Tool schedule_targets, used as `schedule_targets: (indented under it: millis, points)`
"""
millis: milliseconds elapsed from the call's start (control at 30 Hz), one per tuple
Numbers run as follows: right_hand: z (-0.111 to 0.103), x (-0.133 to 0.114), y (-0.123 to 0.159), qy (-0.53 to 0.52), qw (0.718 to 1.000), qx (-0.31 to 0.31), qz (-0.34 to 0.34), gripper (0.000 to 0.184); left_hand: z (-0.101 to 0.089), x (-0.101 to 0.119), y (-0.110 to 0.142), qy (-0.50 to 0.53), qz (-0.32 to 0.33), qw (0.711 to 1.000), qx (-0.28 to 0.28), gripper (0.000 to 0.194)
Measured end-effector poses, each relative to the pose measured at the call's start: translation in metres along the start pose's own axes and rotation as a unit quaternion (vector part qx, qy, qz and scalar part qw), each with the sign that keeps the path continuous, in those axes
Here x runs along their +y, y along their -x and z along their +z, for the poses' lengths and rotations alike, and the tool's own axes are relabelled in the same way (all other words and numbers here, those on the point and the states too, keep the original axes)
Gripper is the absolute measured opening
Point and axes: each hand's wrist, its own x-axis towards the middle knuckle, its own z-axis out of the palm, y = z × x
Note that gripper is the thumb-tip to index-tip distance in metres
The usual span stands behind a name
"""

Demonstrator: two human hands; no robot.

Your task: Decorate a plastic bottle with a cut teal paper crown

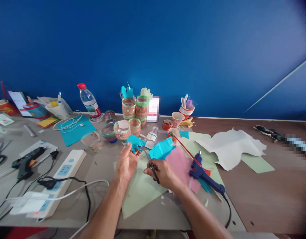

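Note:
My left hand (127, 161) pinches a small piece of blue paper (134, 142), held up over the middle of the table. In my right hand (161, 172) is a pair of scissors (154, 172), its blades pointing up and left against the right edge of that paper. Just beyond my right hand lies a folded blue paper (161, 148). Beneath both hands is a pale green sheet (136, 194), with a pink sheet (179, 162) to the right. A blue glue gun (205, 176) rests on the papers at the right.
A white power strip (65, 179) with cables lies at the left, near a black glue gun (27, 162). Cut bottle cups (128, 107) are stacked at the back, beside a water bottle (89, 103). Crumpled white paper (233, 146) lies at the right.

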Motion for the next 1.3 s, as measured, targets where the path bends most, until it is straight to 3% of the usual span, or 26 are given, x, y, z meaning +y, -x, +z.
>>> schedule_targets:
  millis: [300,567,1300]
  points:
    - [-0.001,0.002,-0.002,0.017,1.0,-0.023,-0.011,0.046,0.001,-0.001,-0.001,-0.06,0.042,0.996,0.04,0.029]
    - [-0.004,-0.002,-0.002,-0.041,0.997,-0.051,0.028,0.049,0.001,0.0,-0.002,-0.115,0.071,0.99,0.029,0.027]
    - [-0.006,-0.001,-0.003,-0.078,0.993,-0.075,0.05,0.048,-0.001,0.001,-0.004,-0.158,0.05,0.986,0.033,0.031]
